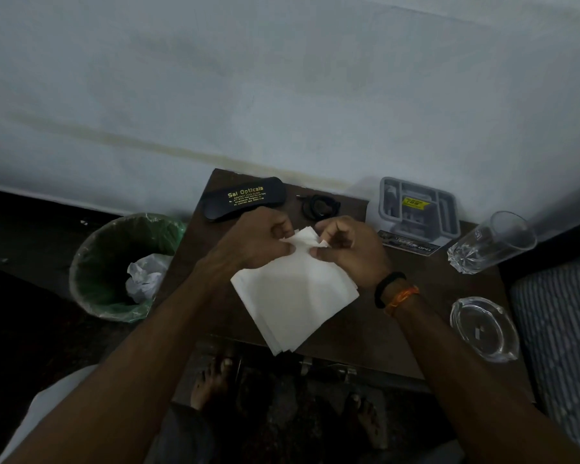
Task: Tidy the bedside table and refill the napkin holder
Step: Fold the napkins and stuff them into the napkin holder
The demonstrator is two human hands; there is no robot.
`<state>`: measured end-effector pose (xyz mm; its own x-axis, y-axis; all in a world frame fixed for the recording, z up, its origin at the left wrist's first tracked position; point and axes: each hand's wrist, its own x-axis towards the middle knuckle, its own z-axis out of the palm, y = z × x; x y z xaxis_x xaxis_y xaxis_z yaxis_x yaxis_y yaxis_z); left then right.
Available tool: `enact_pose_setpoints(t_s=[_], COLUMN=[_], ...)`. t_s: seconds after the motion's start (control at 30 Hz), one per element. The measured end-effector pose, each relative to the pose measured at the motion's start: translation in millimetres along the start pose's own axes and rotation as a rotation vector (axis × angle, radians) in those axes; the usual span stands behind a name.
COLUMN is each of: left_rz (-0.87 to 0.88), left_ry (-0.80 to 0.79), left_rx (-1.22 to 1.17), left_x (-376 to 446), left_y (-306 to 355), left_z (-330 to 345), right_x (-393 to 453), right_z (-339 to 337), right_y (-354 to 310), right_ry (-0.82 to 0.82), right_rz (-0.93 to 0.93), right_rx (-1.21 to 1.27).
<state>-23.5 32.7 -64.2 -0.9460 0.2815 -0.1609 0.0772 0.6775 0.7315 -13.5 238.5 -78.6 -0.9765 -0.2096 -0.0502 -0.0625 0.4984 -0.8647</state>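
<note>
A stack of white paper napkins (295, 293) hangs over the middle of the dark wooden bedside table (399, 316). My left hand (262, 241) pinches the top edge of the stack from the left. My right hand (347, 247) pinches the same top edge from the right, fingers curled on a loose corner. The grey plastic napkin holder (419, 209) stands at the back right of the table, against the wall, with a yellow sticker inside it.
A black spectacle case (243, 202) and a small dark coiled item (318, 205) lie at the back. A drinking glass (493, 242) and a glass ashtray (484, 328) sit on the right. A green-lined waste bin (121, 266) stands left of the table.
</note>
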Motion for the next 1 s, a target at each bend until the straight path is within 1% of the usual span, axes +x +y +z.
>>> enact_pose_setpoints(t_s=[0.07,0.2,0.27,0.33,0.4,0.47,0.5,0.57,0.6,0.63,0.7,0.73,0.77,0.8,0.87,1.0], left_rz=[0.016,0.028,0.081,0.139,0.166,0.125,0.074,-0.073,-0.161,-0.252,-0.41,-0.432,-0.417,-0.38,-0.311,-0.204], left_ry=[0.004,-0.027,-0.042,-0.049,-0.032,0.056,0.143,0.347,0.382,0.343,0.127,0.027,-0.037,-0.06,-0.072,-0.072], left_rx=[-0.06,-0.135,-0.199,-0.267,-0.312,-0.332,-0.34,-0.392,-0.482,-0.631,-0.909,-0.979,-1.013,-1.025,-1.012,-0.891], left_x=[2,6,6,5,6,6,6,3,1,0,-4,-4,-3,-3,-3,-3], left_y=[0,-4,-4,-3,-2,-2,-1,7,11,16,25,27,28,29,31,34], left_z=[-1,-1,-1,-2,-3,-7,-10,-16,-19,-21,-23,-22,-20,-17,-13,-4], right_x=[0,1,1,0,-1,-4,-6,-8,-9,-10,-12,-14,-15,-16,-21,-34], right_z=[-4,-9,-11,-13,-14,-17,-20,-27,-30,-32,-36,-38,-39,-40,-42,-44], right_y=[-1,-6,-7,-8,-7,-8,-8,-7,-7,-6,-6,-6,-5,-5,-5,-7], right_ry=[0.003,0.05,-0.001,-0.073,-0.099,-0.064,-0.041,0.005,0.031,0.06,0.107,0.123,0.135,0.143,0.147,0.143], right_rz=[-0.009,-0.014,0.03,0.067,0.097,0.139,0.163,0.203,0.219,0.234,0.258,0.268,0.273,0.276,0.276,0.255], right_rx=[0.064,0.055,0.079,0.042,0.082,0.205,0.28,0.424,0.49,0.553,0.653,0.687,0.711,0.723,0.74,0.758])
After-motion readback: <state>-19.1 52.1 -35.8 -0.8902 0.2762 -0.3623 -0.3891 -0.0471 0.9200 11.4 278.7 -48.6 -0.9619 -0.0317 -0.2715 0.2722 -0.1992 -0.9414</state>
